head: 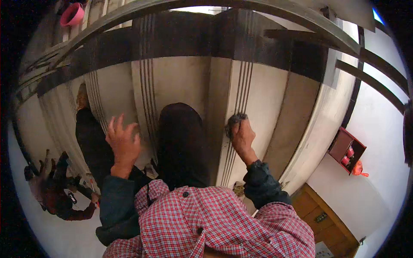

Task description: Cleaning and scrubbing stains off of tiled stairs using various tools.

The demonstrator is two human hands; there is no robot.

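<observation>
My right hand (244, 137) is closed around a dark scouring pad, probably steel wool (233, 124). The pad rests on the grooved nosing (243, 84) of a cream stair tread, over its dark parallel lines. My left hand (124, 137) is raised with its fingers spread and bent, holding nothing. It hangs beside my left leg, near another grooved stair edge (146, 84). Between the hands is my bent knee in dark trousers (180, 138). My other leg (88, 138) stretches to the left, with the bare foot (82, 96) on a step.
Another person (55, 193) crouches lower left, a hand on a red-tipped tool. A dark border (180, 38) and metal railing (206, 4) run along the stair side. A pink bucket (72, 14) stands upper left. At right are a red wall box (347, 150) and wooden door (316, 213).
</observation>
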